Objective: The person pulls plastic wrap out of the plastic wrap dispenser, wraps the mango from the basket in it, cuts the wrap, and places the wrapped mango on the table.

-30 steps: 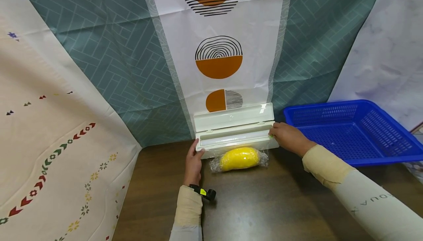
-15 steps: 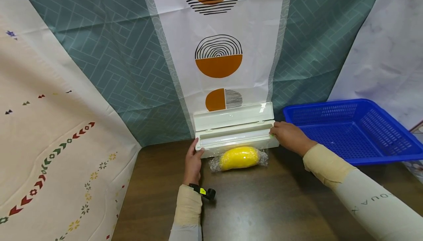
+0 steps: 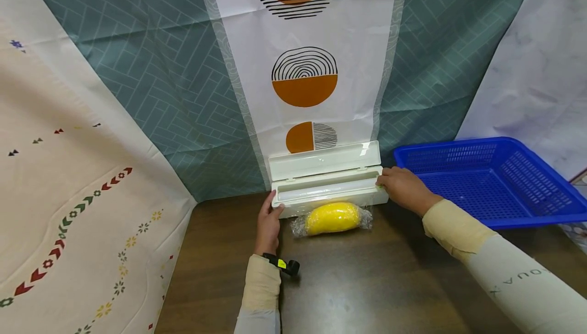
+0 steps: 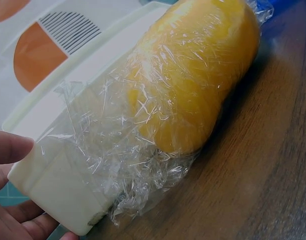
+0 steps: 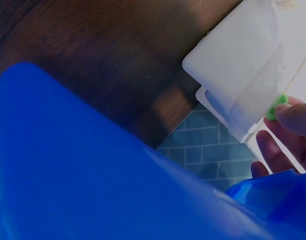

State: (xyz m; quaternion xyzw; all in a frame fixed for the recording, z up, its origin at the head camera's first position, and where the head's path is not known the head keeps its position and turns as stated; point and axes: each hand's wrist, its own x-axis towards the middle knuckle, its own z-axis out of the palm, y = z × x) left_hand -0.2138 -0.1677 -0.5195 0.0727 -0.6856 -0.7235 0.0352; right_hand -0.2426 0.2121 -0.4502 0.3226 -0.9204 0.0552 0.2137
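Note:
A long white cling film dispenser (image 3: 293,211) stands at the back of the table, its lid (image 3: 325,161) raised and a white roll (image 3: 327,190) inside. My left hand (image 3: 267,229) grips its left end, thumb at the front corner. At the opposite end, my right hand (image 3: 403,187) pinches a small green slider (image 5: 277,106) between thumb and finger. Directly before the dispenser lies a smooth, rounded yellow object (image 3: 333,217), wrapped in clear cling film (image 4: 143,185) bunched at both ends. Film also overlaps the dispenser's front in the left wrist view.
A blue perforated plastic basket (image 3: 486,191) sits right of the dispenser, close beside my right forearm. Behind the brown wooden table (image 3: 357,283) hangs a patterned green and white cloth (image 3: 357,94). A cream embroidered cloth (image 3: 82,252) borders the left side.

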